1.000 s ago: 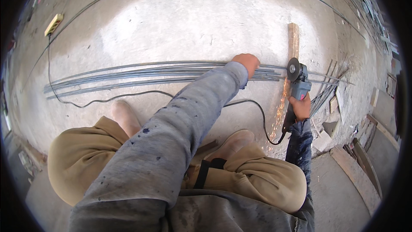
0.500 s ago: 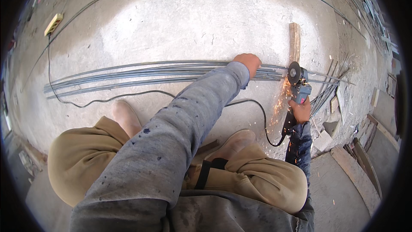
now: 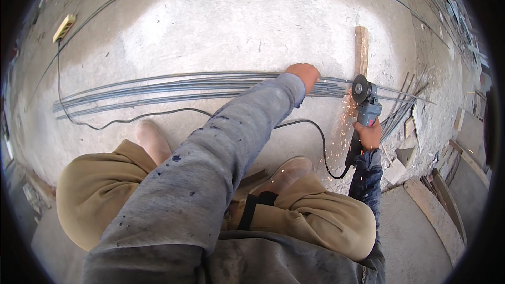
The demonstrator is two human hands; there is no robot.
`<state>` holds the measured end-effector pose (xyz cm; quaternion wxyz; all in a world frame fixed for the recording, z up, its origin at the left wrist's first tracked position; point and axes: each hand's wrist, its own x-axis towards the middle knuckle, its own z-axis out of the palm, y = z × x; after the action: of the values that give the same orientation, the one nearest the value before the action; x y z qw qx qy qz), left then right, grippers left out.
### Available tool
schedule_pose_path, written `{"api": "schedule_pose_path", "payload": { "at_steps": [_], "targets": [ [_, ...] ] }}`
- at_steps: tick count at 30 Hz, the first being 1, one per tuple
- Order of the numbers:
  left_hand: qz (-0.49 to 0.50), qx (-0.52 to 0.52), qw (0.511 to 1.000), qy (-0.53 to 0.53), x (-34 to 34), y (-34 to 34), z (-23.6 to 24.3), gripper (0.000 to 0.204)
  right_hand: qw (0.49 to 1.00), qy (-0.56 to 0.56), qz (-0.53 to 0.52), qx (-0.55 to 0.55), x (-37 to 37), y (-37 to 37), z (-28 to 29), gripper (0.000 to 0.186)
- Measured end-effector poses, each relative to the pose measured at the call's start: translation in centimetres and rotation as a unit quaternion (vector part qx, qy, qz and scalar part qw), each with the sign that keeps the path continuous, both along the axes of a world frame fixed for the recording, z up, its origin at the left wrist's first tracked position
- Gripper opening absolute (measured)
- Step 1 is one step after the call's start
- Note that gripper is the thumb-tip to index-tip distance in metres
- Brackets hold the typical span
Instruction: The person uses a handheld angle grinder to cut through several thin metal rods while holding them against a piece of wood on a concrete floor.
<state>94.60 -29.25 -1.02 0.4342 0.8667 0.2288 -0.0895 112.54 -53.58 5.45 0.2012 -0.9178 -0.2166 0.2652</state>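
Several long thin steel rods [image 3: 173, 87] lie side by side across the concrete floor. My left hand [image 3: 303, 75] is closed over the upper rods near their right part; its fingertips are hidden under the hand. My right hand [image 3: 370, 135] grips the body of an angle grinder [image 3: 370, 109]. The grinder's dark cutting disc [image 3: 361, 89] meets a rod to the right of my left hand, and orange sparks [image 3: 347, 106] spray down toward me. A wooden strip [image 3: 361, 47] lies beyond the disc, its near end by the rods.
The grinder's black cord [image 3: 319, 129] loops between my feet and the rods, toward a yellow power strip [image 3: 64, 28] at the far left. Short rod pieces [image 3: 398, 114] pile up on the right, with wooden boards [image 3: 435, 220] and broken rubble [image 3: 395, 171] nearby.
Both hands and the grinder stay nearly in place, the disc still at the rod. The spray of sparks looks somewhat thinner, and the view has shifted very slightly.
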Motion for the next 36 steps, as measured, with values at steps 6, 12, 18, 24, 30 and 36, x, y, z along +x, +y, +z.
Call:
{"api": "schedule_pose_path", "payload": {
  "at_steps": [6,12,18,24,30,36],
  "targets": [
    [-0.007,0.007,1.000,-0.005,-0.2,0.0,-0.1,0.023,0.998,0.018,0.003,0.058,0.4,0.9,-0.3,0.049],
    [-0.007,0.022,1.000,-0.018,0.1,-0.3,-0.5,0.023,0.997,0.010,0.015,0.069,1.1,0.5,-0.8,0.048],
    [-0.020,0.020,1.000,-0.013,-0.1,-0.1,-0.4,0.023,1.000,-0.001,0.011,0.010,-0.8,0.9,1.0,0.047],
    [-0.027,0.024,0.999,-0.016,-0.1,0.0,-0.2,0.024,0.999,0.000,0.006,0.043,0.3,0.3,-0.4,0.048],
    [-0.021,0.024,0.999,-0.013,-0.1,-0.2,-0.2,0.025,0.996,0.024,-0.001,0.080,0.5,1.3,-0.3,0.048],
    [-0.035,0.031,0.999,-0.014,-0.1,0.0,-0.9,0.025,1.000,0.001,0.017,0.009,-0.7,0.7,0.7,0.049]
  ]
}}
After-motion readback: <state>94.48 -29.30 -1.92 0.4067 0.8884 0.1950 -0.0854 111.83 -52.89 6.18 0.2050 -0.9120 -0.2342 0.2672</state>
